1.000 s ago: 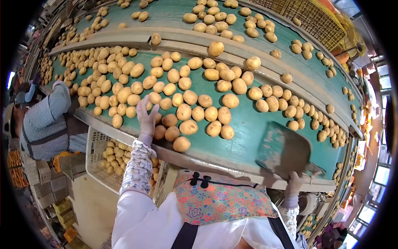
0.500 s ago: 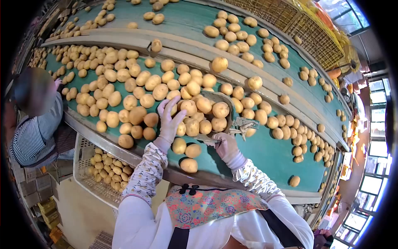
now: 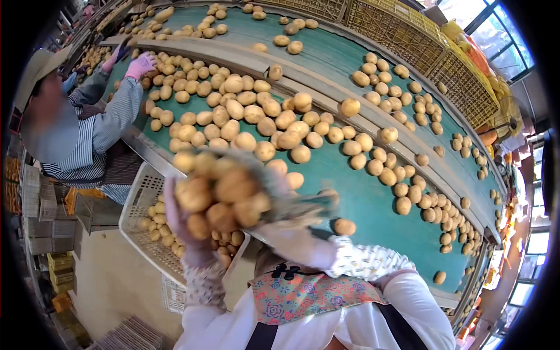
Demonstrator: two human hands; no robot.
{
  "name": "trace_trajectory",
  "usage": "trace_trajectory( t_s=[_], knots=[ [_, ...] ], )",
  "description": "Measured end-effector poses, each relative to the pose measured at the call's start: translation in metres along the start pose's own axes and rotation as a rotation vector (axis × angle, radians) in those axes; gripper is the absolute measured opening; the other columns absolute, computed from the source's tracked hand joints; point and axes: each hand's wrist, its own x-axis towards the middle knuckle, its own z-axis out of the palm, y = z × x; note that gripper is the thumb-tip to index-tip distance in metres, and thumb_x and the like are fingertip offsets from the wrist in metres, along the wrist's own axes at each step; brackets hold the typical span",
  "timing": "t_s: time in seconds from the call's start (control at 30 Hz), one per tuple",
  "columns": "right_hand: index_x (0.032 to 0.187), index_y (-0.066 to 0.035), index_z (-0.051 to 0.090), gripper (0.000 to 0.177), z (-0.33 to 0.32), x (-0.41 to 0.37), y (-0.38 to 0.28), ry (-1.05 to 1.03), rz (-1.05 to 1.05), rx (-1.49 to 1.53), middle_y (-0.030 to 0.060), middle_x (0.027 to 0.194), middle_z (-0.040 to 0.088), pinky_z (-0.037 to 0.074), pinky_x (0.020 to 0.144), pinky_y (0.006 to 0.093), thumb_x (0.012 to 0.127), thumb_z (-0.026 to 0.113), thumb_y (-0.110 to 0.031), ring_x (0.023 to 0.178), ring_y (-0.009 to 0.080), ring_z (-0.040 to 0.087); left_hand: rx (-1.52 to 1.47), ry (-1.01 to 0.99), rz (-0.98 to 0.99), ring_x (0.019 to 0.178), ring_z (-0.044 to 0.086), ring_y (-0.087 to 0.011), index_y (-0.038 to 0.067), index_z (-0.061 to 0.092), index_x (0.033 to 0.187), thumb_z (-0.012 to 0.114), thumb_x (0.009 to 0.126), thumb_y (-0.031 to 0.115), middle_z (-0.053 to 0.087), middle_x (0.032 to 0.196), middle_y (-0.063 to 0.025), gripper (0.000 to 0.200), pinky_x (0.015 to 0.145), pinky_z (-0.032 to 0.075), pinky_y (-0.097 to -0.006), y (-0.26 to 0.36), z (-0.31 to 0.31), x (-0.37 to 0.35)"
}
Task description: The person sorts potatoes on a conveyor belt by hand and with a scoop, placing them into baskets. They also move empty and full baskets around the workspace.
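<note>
My right hand [image 3: 294, 239] grips the handle of a worn green scoop [image 3: 280, 195], which is heaped with potatoes [image 3: 219, 198]. The scoop is blurred with motion. It is lifted off the green conveyor belt [image 3: 361, 201] and hangs over the belt's near edge, above a white plastic crate [image 3: 137, 201]. My left hand [image 3: 189, 242], in a pale glove, is cupped against the left side of the heap and holds the potatoes in place. Many loose potatoes [image 3: 256, 125] lie on the belt beyond the scoop.
A co-worker in a striped shirt [image 3: 93, 125] stands at the left, a pink-gloved hand [image 3: 140, 64] on the belt. A raised divider [image 3: 326, 93] separates a second potato lane. Yellow mesh crates [image 3: 408, 32] line the far side. The white crate holds several potatoes.
The scoop, which lay on the belt while my left hand swept potatoes into it, has been lifted full and swung left and toward me over the crate. My view turned left.
</note>
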Motion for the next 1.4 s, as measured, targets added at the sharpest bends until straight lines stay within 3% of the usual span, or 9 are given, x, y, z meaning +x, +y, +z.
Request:
trace_trajectory(
  t_s=[0.23,0.37,0.47,0.53,0.6,0.77,1.0,1.23,1.4],
  knots=[
    [0.128,-0.002,0.050,0.042,0.098,0.082,0.000,0.200,-0.355,-0.063,0.0152,0.126,0.047,0.040,0.100,0.0388,0.090,0.061,-0.014,0.118,0.0317,0.048,-0.292,0.842,-0.667,0.129,0.045,-0.0340,-0.004,0.036,0.139,0.039,0.101,0.026,0.046,0.137,-0.0219,0.049,0.106,0.040,-0.0445,-0.063,-0.144,0.015],
    [0.124,-0.002,0.054,0.036,0.030,0.060,-0.007,0.591,-0.313,-0.963,0.0124,0.115,0.055,0.047,0.085,0.0334,0.091,0.060,-0.014,0.106,0.0257,0.056,0.563,0.071,0.360,0.133,0.038,-0.0354,-0.001,0.040,0.138,0.046,0.100,0.029,0.038,0.144,-0.0244,0.049,0.111,0.030,-0.0474,-0.172,-0.145,0.023],
    [0.116,-0.001,0.059,0.031,-0.069,-0.084,0.080,0.332,0.163,-1.872,0.0181,0.103,0.063,0.047,0.078,0.0433,0.087,0.054,-0.011,0.094,0.0292,0.061,0.494,-0.261,-0.167,0.126,0.042,-0.0374,0.000,0.039,0.140,0.053,0.097,0.038,0.041,0.140,-0.0247,0.059,0.108,0.031,-0.0454,-0.132,-0.055,0.083],
    [0.104,0.004,0.062,0.020,-0.153,-0.195,0.077,0.581,0.404,-1.522,0.0142,0.089,0.065,0.049,0.069,0.0424,0.094,0.048,-0.007,0.076,0.0282,0.061,0.778,-0.476,-0.042,0.125,0.041,-0.0416,0.000,0.039,0.140,0.056,0.095,0.040,0.042,0.137,-0.0255,0.063,0.106,0.033,-0.0442,-0.134,-0.035,0.103],
    [0.085,0.002,0.065,0.017,-0.166,-0.256,0.036,1.365,0.463,0.006,0.0055,0.083,0.063,0.050,0.065,0.0311,0.091,0.053,-0.009,0.072,0.0154,0.060,0.765,-0.497,-0.069,0.126,0.040,-0.0440,0.001,0.039,0.141,0.060,0.093,0.040,0.042,0.137,-0.0260,0.065,0.106,0.034,-0.0440,-0.158,-0.027,0.122],
    [0.082,0.008,0.060,0.018,-0.078,-0.295,0.030,1.614,0.764,0.430,0.0186,0.089,0.068,0.056,0.064,0.0314,0.084,0.045,-0.002,0.081,0.0228,0.067,0.462,-0.381,-0.080,0.127,0.042,-0.0378,0.006,0.044,0.141,0.065,0.091,0.031,0.039,0.140,-0.0242,0.059,0.106,0.036,-0.0450,-0.203,0.005,0.150],
    [0.088,-0.006,0.067,0.012,0.000,-0.074,0.092,0.601,0.418,-0.896,0.0100,0.081,0.068,0.050,0.064,0.0354,0.077,0.065,-0.004,0.073,0.0208,0.065,0.174,-0.570,-0.117,0.129,0.040,-0.0355,0.008,0.048,0.138,0.064,0.086,0.015,0.035,0.144,-0.0210,0.055,0.107,0.034,-0.0432,-0.181,0.027,0.146],
    [0.082,-0.002,0.062,0.002,-0.006,0.070,0.150,0.665,0.312,-0.016,0.0131,0.070,0.061,0.048,0.062,0.0332,0.080,0.062,-0.003,0.069,0.0244,0.063,0.301,-0.525,-0.102,0.135,0.027,-0.0421,0.017,0.044,0.141,0.076,0.080,0.024,0.024,0.146,-0.0267,0.070,0.110,0.028,-0.0465,-0.178,0.064,0.167],
    [0.086,-0.005,0.059,0.017,-0.018,0.134,0.130,0.449,-0.072,-0.629,0.0105,0.077,0.063,0.050,0.064,0.0360,0.072,0.062,0.004,0.072,0.0292,0.063,0.275,-0.469,-0.083,0.131,0.027,-0.0436,0.017,0.043,0.142,0.080,0.077,0.028,0.021,0.142,-0.0278,0.076,0.109,0.028,-0.0487,-0.198,0.084,0.186]
  ],
)
